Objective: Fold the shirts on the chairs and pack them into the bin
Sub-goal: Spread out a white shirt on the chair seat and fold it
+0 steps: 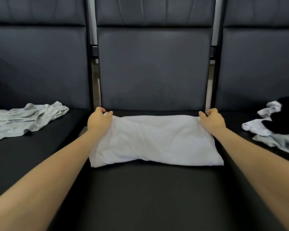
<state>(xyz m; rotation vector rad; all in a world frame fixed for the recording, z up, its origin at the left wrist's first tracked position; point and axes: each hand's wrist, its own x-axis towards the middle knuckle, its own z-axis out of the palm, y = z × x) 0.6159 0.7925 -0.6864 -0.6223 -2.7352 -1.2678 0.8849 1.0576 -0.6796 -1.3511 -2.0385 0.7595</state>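
- White shirt (154,139) lies on the middle chair (153,189) seat, folded down to a wide band, far edge near the backrest.
- Left hand (98,120) pinches the far-left corner, fingers curled round the cloth; right hand (211,120) pinches the far-right corner the same way.
- So the shirt sits between the hands and spreads back toward the person, both arms flanking it.
- That two-corner grip looks set to pull the far edge forward for another fold, or square it up.
- Out left, a grey shirt (23,119) lies crumpled on its chair, well apart.
- Out right, a pile (274,129) of white, black and grey clothes waits.
- No bin in view; packing not yet begun, I'd say.
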